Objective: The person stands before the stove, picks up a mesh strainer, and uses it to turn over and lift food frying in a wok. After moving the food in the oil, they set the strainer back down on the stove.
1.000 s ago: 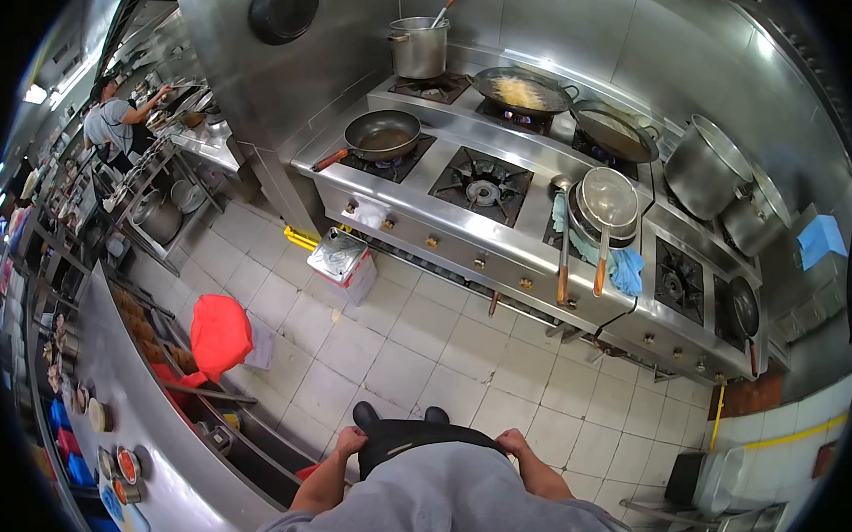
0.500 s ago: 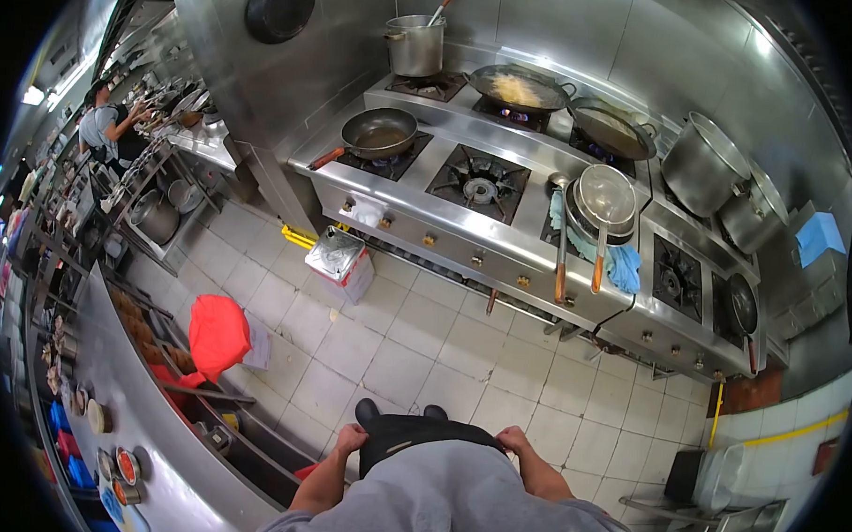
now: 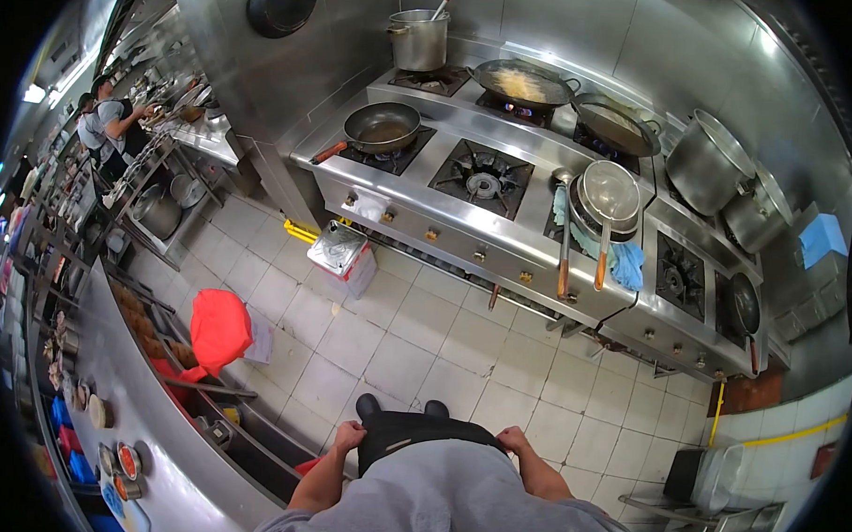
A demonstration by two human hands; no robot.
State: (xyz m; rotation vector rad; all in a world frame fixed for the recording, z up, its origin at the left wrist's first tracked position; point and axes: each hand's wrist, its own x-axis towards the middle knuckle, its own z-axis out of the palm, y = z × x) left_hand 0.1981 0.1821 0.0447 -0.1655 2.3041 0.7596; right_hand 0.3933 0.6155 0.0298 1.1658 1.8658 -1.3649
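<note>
Both hands, left hand (image 3: 349, 438) and right hand (image 3: 513, 441), are kept curled on the dark waistband (image 3: 411, 438); the stove (image 3: 465, 220) is seen slightly lower than before.

Your shirt (image 3: 446, 506) is plain grey, your apron (image 3: 411, 434) black. The floor (image 3: 423, 350) shows pale tiles with darker grout. A red cloth (image 3: 219, 329) hangs by the steel counter (image 3: 139, 425). The stove (image 3: 465, 211) is silver, with orange-handled ladles (image 3: 581, 262) over a blue rag (image 3: 625, 265).
</note>
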